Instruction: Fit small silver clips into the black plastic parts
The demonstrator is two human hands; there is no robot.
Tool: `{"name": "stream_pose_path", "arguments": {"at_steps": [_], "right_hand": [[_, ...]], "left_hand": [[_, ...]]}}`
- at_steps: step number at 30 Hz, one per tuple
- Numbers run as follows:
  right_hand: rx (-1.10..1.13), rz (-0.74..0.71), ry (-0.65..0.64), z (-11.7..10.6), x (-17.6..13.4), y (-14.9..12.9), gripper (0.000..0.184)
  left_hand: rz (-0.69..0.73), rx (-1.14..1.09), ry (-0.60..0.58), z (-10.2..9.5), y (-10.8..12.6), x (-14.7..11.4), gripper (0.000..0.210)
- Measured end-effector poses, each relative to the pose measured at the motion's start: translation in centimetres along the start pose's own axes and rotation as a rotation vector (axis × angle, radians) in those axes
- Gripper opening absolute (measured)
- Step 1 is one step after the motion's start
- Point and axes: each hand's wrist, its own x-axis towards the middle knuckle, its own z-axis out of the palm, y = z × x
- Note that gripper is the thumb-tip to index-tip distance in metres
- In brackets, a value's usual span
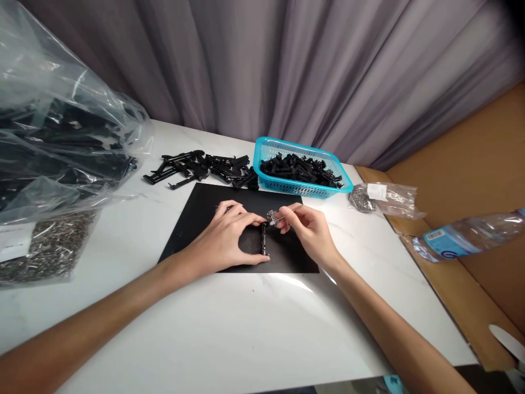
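Observation:
Over a black mat (184, 230), my left hand (225, 235) grips a narrow black plastic part (263, 239) end to end, between the thumb at its near end and the fingers at its far end. My right hand (305, 227) is closed in a pinch on a thin, silvery, tweezer-like tool (278, 220). Its tip is close to the far end of the black part; whether it touches, I cannot tell. A little heap of small metal pieces (271, 214) lies just behind the tip.
A blue basket (303, 145) full of black plastic parts stands behind the mat, with a loose pile of parts (192, 167) to its left. Plastic bags (61, 164) fill the left side. At right are a small bag of metal pieces (363, 198), cardboard (467, 148) and a bottle (463, 235).

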Motion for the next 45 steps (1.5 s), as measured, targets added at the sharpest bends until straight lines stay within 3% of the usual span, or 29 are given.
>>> {"name": "stream_pose_path", "arguments": {"at_steps": [15,18,21,24,29,32,38,45], "right_hand": [[0.092,0.038,-0.028,1.3,-0.4,0.4,0.039],[0.046,0.028,-0.04,1.3,-0.7,0.1,0.039],[-0.108,-0.079,0.051,1.0,-0.6,-0.6,0.039],[-0.34,-0.233,0.138,0.7,-0.1,-0.9,0.043],[-0.546,-0.339,-0.174,2.2,1.5,0.2,0.033],[-0.769,-0.407,-0.307,4.3,2.3,0.8,0.037],[-0.991,-0.508,-0.418,7.1,3.3,0.7,0.042],[-0.834,-0.391,-0.215,7.7,3.6,1.1,0.022]], "left_hand": [[-0.022,-0.087,0.01,0.5,-0.2,0.2,0.073],[-0.034,-0.075,0.003,0.3,0.0,0.0,0.074],[-0.021,-0.066,0.01,-0.7,-0.2,-0.1,0.072],[-0.049,-0.088,0.118,-2.5,-1.4,0.2,0.066],[-0.216,-0.19,0.495,-5.0,-4.5,1.3,0.06],[-0.275,-0.277,0.618,-5.1,-6.3,1.6,0.063],[-0.339,-0.208,0.655,-4.7,-7.6,1.4,0.068],[-0.27,-0.13,0.683,-4.8,-7.0,1.4,0.06]]}}
